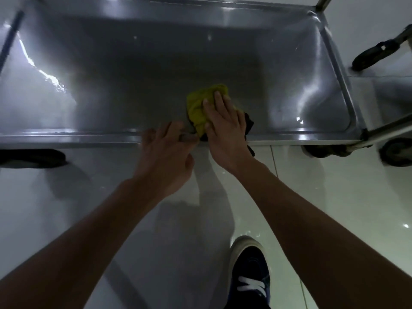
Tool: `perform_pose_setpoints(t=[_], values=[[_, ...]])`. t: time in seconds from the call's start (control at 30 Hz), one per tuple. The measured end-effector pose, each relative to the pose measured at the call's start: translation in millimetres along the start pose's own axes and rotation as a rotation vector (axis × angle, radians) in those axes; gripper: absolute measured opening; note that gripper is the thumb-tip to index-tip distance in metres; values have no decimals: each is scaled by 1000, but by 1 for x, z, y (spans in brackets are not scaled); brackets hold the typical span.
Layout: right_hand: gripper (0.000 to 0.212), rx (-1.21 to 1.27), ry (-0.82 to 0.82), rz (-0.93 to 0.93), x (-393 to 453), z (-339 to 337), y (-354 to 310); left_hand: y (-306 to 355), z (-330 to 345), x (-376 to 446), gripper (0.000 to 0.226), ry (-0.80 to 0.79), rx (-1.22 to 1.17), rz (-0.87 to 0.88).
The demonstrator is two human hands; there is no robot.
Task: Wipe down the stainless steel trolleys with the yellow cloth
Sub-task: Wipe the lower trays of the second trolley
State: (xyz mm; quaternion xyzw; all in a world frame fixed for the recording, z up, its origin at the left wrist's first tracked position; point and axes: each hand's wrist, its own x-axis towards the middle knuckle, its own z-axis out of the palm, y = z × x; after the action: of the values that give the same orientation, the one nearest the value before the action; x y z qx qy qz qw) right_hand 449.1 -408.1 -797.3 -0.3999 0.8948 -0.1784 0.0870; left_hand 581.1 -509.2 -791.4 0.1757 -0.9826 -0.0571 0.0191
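Glossy pale tiles (334, 197) run under everything I see, throwing back soft glare and the shadows of my arms. Ahead of me sits the trolley (347, 101), its steel tray wide and shallow with a raised rim, dull grey across the middle and streaked with bright reflections at the left and near the right corners. My right hand (225, 130) lies flat on the cloth (198, 105), fingers straight and together, pressing it onto the tray just inside the near rim, a little right of centre. It is crumpled and bunched, a muddy yellow, with a dark piece showing at the right side of my palm; whether that is part of the same cloth I cannot tell. My left hand (166, 152) hovers at the near rim just beside it, fingers loosely spread and bent, its fingertips close to the cloth's edge, holding nothing that I can make out. Castors (323, 151) show under the trolley's right end, and a second frame's wheel (370, 55) stands beyond. My dark shoe (249, 273) is on the tiles below.
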Motion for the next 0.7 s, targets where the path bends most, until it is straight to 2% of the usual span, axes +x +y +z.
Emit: perform_pose_setpoints(t=[0.17, 0.27, 0.37, 0.57, 0.7], values=[[48, 131, 19, -47, -1, -2, 2, 2, -4, -2, 49, -8, 31, -8], [47, 91, 52, -54, -3, -7, 20, 11, -9, 8, 38, 0, 25, -29], [47, 56, 97, -3, -5, -17, 47, 33, -12, 24, 34, 10, 2, -26], [47, -10, 140, 119, -14, -52, 125, 97, -2, 66, 32, 35, -110, 179], [48, -15, 195, 251, -21, -83, 186, 134, 10, 99, 29, 66, -126, 214]])
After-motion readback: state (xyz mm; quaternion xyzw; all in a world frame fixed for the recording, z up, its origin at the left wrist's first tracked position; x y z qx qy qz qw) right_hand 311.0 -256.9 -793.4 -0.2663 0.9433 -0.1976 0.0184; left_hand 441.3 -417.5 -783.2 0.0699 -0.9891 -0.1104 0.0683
